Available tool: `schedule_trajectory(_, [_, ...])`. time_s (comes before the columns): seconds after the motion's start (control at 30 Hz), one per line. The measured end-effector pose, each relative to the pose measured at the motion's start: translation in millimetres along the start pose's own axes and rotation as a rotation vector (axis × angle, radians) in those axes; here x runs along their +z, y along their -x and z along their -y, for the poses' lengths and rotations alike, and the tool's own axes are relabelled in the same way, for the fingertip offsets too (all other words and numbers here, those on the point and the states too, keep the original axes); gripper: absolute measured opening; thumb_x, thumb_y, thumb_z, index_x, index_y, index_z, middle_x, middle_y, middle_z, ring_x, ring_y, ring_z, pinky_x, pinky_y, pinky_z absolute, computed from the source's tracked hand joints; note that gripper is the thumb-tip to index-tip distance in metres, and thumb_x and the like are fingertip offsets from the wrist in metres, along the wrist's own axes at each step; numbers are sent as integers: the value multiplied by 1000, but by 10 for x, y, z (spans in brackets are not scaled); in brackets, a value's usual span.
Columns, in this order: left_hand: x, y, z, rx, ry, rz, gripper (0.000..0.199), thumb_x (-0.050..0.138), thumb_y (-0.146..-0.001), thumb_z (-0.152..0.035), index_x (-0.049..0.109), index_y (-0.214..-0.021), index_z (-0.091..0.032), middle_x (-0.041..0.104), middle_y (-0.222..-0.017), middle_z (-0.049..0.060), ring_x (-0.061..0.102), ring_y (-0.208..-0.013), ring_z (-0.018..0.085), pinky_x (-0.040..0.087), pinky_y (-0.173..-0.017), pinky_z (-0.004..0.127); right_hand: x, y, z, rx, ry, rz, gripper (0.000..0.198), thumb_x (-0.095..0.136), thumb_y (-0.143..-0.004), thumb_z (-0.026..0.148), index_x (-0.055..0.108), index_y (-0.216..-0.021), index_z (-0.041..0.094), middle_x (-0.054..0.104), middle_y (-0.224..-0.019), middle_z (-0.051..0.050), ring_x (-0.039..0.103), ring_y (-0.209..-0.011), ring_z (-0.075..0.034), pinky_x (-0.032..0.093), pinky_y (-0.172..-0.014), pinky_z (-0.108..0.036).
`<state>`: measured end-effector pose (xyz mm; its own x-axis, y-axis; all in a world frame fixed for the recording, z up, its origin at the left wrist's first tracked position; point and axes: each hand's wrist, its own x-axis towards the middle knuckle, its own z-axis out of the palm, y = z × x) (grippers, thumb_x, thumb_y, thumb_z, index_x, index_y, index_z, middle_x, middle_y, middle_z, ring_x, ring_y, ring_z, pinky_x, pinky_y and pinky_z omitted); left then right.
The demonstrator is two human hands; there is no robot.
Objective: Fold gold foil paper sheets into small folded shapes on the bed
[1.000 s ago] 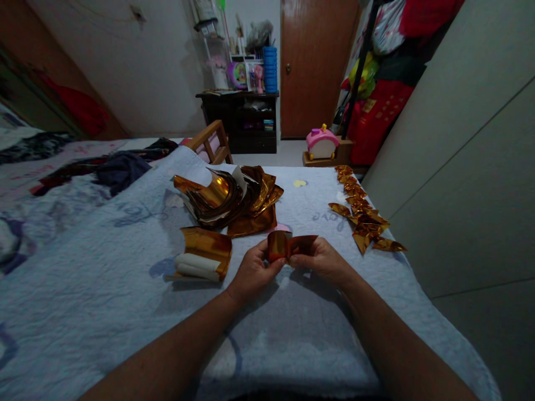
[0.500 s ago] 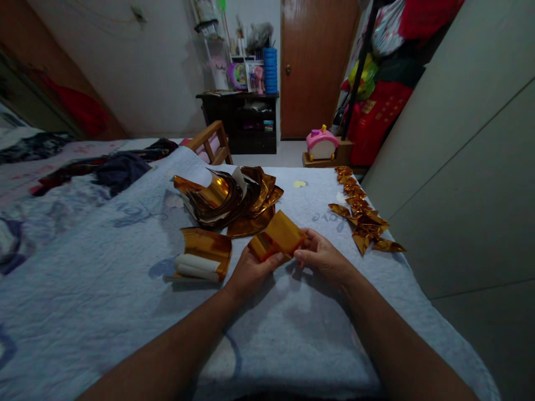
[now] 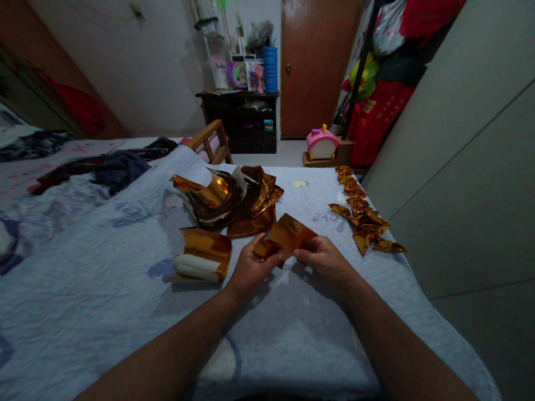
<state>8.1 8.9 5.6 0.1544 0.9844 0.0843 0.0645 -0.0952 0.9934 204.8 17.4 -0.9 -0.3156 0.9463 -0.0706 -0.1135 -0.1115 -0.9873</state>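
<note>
Between my two hands is a sheet of gold foil paper, partly bent and raised off the bed. My left hand pinches its left edge with the thumb on the near side. On the other side, my right hand grips the lower right edge between thumb and fingers. Beyond my hands lies a fanned pile of gold foil paper. A curled stack of gold foil sheets with white backs rests left of my left hand. Folded gold foil pieces lie in a row at the right.
A pale blue patterned bedspread lies under everything. Dark clothes are heaped at the left. Past the far edge stand a wooden chair, a dark cabinet and a pink toy. A pale cabinet wall borders the right.
The foil sheet has turned and shifted slightly right, with its face now darker. My right hand has moved a little, its fingers now further behind the sheet. The piles have stayed put.
</note>
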Motion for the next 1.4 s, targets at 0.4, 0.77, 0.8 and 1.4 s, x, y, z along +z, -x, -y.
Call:
schedule_trajectory(0.4, [-52,34,58,385,-367,-138,20,61,-90,-19,66,-109,-21,66,-118,8,64,-107,20,52,-82,27,-46,10,19,-218,400,-163,15,63,-73,16,71,-84,22,69,-75,-1,61,-67,-16,47,-63,-29])
schedule_trajectory(0.77, [-61,14,30,366,-431,-116,17,58,-93,-26,74,-96,-20,65,-95,5,63,-85,17,48,-71,24,-47,7,29,-220,337,-180,11,66,-79,25,71,-88,22,72,-81,-3,65,-74,-18,50,-70,-31])
schedule_trajectory(0.8, [-63,11,29,355,-442,-124,17,59,-92,-27,75,-96,-20,64,-92,5,61,-81,16,47,-67,23,-44,7,35,-234,341,-187,12,67,-78,24,71,-89,22,72,-83,-3,65,-76,-19,51,-72,-32])
schedule_trajectory(1.4, [-75,-76,139,211,-388,11,29,64,-86,-23,74,-112,-20,74,-115,9,66,-109,25,50,-100,40,-79,24,56,-357,595,-164,21,54,-65,7,63,-77,22,70,-94,-4,62,-89,-21,46,-83,-34])
